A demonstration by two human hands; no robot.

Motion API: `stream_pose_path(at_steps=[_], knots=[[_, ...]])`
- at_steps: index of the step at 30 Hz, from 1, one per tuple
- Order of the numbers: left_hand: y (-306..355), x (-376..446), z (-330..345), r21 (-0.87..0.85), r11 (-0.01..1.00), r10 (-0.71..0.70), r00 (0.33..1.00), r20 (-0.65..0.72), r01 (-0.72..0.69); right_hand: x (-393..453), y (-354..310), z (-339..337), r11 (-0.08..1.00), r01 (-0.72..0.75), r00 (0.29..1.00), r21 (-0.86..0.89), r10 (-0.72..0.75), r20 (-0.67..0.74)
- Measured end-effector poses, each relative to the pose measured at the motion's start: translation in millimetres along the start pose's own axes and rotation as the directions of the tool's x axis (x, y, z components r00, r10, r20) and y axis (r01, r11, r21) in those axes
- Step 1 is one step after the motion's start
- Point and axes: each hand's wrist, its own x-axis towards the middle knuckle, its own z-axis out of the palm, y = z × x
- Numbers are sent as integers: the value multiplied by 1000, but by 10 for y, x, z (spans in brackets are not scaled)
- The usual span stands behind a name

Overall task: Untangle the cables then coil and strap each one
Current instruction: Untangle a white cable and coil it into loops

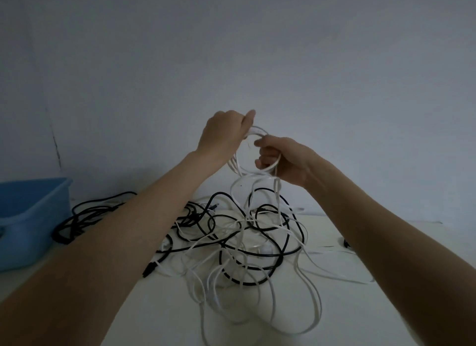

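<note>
Above the tangle (239, 242) of black and white cables on the desk (360, 307), both hands are raised and working on one white cable (247, 169). The left hand (224, 134) has its grip clenched round the top of a small white coil, thumb up over the loops. The right hand (283, 160), just beside it and slightly lower, has its fingers curled round the coil's lower arc. From the coil the cable's free length drops straight down into the tangle, where it passes among black loops.

That trailing length is the main risk. It looks threaded through the pile rather than lying free, so winding further turns would probably drag other cables up with it, or draw a crossing tight into a knot. A hard pull could also slide the whole tangle toward the person, and the white loops nearest the desk's front edge appear ready to slip off.

The coil is a second weak point. It is held only by the two grips and carries no strap; easing either hand to fetch one would likely let the loops spring open and fall back onto the tangle.

Left of the tangle a separate bunch of black cable (77, 222) lies beside a blue tub (38, 211); whether it is joined to the pile cannot be told.
</note>
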Motion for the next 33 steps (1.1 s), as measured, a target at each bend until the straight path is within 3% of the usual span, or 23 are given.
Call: stream_pose_path(at_steps=[4, 7, 8, 9, 11, 12, 14, 16, 18, 21, 23, 25, 27, 30, 31, 33], knots=[[8, -30, 43, -163, 976, -170, 973, -158, 144, -10, -47, 123, 989, 33, 998, 147, -41, 50], [9, -92, 73, -420, 864, -317, 948, -26, 277, 6, -43, 104, 987, 19, 998, 160, -28, 52], [21, -116, 80, -553, 748, -378, 921, 99, 366, 14, -45, 86, 984, 34, 999, 172, -36, 9], [32, -150, 82, -664, 569, -413, 867, 278, 485, 26, -45, 66, 978, 66, 997, 200, -55, -61], [54, -248, 75, -699, 192, -291, 720, 630, 689, 59, -67, 17, 944, 174, 967, 281, -109, -231], [56, -302, 92, -671, 117, -210, 679, 704, 732, 79, -83, -2, 922, 231, 942, 310, -133, -307], [53, -364, 123, -663, 199, -126, 690, 713, 722, 116, -124, -29, 895, 314, 894, 317, -167, -415], [52, -370, 111, -643, 401, -76, 723, 687, 653, 136, -159, -55, 894, 352, 858, 277, -190, -477], [28, -344, 84, -596, 560, -21, 729, 684, 576, 141, -194, -97, 897, 367, 839, 247, -204, -505], [-43, -312, 42, -540, 698, -8, 760, 650, 470, 136, -232, -190, 886, 382, 835, 265, -207, -510], [-124, -320, 17, -481, 807, 13, 805, 593, 341, 132, -249, -269, 872, 395, 833, 289, -207, -513], [-269, -339, -20, -264, 957, 32, 864, 502, 118, 122, -268, -336, 858, 403, 826, 318, -192, -530], [-456, -369, -68, 63, 997, 8, 903, 430, -39, 111, -297, -376, 846, 411, 815, 338, -175, -553], [-675, -422, -80, 390, 919, -97, 922, 375, -62, 137, -355, -338, 849, 419, 807, 324, -184, -561], [-709, -421, -55, 425, 904, -143, 913, 382, -37, 150, -382, -302, 851, 421, 809, 314, -197, -553], [-747, -412, 13, 326, 939, -257, 845, 469, 105, 178, -431, -206, 859, 421, 825, 292, -229, -517]])
